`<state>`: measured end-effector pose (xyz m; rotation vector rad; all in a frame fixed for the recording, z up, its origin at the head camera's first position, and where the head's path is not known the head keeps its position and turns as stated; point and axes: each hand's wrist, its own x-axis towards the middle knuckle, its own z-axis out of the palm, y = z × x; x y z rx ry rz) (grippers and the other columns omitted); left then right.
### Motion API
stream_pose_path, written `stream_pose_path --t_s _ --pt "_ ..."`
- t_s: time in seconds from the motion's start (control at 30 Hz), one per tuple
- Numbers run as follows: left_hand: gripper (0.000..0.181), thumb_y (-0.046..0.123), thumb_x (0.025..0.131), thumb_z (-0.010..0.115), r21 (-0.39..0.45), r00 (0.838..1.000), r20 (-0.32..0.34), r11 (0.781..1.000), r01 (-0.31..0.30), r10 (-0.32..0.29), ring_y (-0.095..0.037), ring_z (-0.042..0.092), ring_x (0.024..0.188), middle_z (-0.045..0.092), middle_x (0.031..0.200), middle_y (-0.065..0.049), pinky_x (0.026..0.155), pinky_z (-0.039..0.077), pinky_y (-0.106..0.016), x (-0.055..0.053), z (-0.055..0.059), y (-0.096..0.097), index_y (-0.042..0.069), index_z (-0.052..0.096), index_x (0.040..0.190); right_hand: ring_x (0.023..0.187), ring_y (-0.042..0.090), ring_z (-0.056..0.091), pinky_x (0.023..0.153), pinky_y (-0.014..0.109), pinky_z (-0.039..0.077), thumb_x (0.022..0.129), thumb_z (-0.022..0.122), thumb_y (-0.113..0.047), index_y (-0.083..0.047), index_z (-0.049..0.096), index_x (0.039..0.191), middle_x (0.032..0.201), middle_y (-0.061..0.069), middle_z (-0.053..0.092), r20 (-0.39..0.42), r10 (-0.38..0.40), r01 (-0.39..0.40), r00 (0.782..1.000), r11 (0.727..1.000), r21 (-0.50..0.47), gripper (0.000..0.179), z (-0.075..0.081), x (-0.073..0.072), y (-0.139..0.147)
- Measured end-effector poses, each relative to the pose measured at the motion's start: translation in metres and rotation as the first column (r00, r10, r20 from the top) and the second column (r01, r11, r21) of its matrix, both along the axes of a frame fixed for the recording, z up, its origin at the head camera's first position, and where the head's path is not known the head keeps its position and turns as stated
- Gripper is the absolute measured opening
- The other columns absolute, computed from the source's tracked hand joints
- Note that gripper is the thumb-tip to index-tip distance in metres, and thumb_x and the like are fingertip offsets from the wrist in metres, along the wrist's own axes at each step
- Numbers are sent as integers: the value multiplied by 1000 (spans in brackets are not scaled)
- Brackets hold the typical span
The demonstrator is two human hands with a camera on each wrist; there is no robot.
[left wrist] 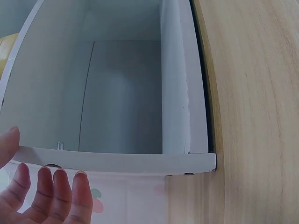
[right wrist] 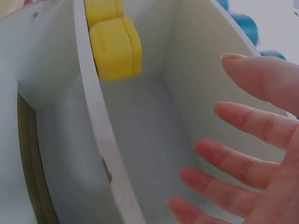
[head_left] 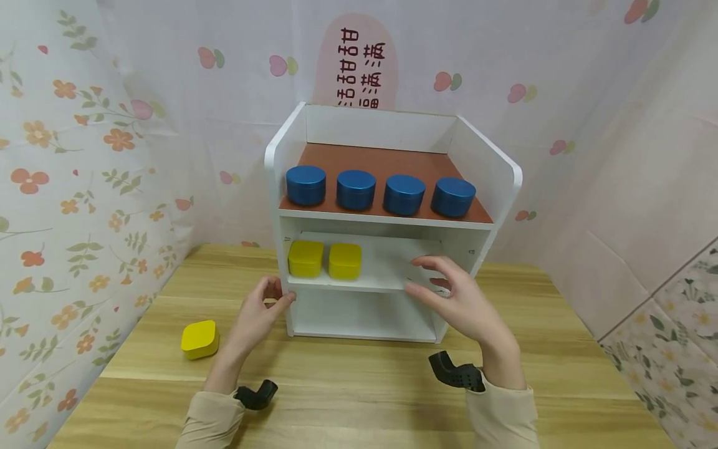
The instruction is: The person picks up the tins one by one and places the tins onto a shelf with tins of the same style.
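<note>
A small white shelf unit (head_left: 364,283) stands on the table. My left hand (head_left: 263,312) is at its left side panel (left wrist: 121,161), thumb at the front edge and fingers along the outside, holding it. My right hand (head_left: 457,299) is at the right part of the middle shelf, fingers spread and nothing between them, as the right wrist view shows. On that shelf's left part sit two yellow square tins, the left tin (head_left: 305,259) and the right tin (head_left: 344,261). A third yellow tin (head_left: 200,340) lies on the table, left of my left forearm.
Several blue round tins (head_left: 356,189) stand in a row along the front of the brown top shelf (head_left: 376,159). The wooden table (head_left: 348,386) extends in front and to both sides. Floral cloth (head_left: 224,125) hangs behind and at the sides.
</note>
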<state>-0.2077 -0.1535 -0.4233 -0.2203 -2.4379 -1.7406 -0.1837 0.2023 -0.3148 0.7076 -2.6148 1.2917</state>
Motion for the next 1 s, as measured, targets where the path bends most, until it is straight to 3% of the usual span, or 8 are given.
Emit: stream_pose_path --t_s 0.17,0.3,0.4,0.57,0.8,1.0 --pt "32 25 95 67 4 1000 -1 1000 7 -7 -25 51 101 55 106 -12 89 45 -41 -2 1 1 4 51 112 117 30 52 97 35 45 93 68 -13 0 57 126 127 12 55 -34 -42 38 999 994 -103 37 -18 14 20" --pt "32 25 95 67 1 1000 3 1000 10 -10 -24 51 102 55 107 -12 89 45 -39 -3 3 2 4 50 112 112 19 54 95 26 45 93 67 -4 2 58 120 122 13 57 -71 -71 59 995 987 -152 29 -30 24 31" --pt "32 25 95 66 4 1000 5 1000 6 -6 -24 51 102 55 106 -12 88 44 -37 -2 4 2 4 50 113 109 11 54 93 23 46 93 66 -4 0 60 118 120 10 58 -69 -112 99 991 981 -167 26 -39 30 38" --pt "32 25 95 66 10 1000 -7 1000 6 -6 -23 51 101 55 107 -12 86 46 -34 1 2 1 3 50 113 106 14 57 87 20 48 93 66 -5 1 61 116 117 12 60 -47 -202 190 978 964 -183 24 -59 41 50" --pt "33 23 95 67 13 1000 -12 1000 9 -9 -24 51 100 55 106 -12 87 47 -34 0 -2 -1 3 51 115 101 3 57 85 17 47 91 69 -8 1 61 116 113 8 62 -5 -364 361 931 925 -122 27 -86 59 70" --pt "33 24 95 68 10 1000 -18 1000 9 -9 -24 51 100 54 107 -12 87 48 -34 -1 -2 -2 3 51 114 104 -2 49 84 15 44 93 70 -18 -2 59 123 123 12 59 65 -433 434 899 901 -1 36 -100 70 90"
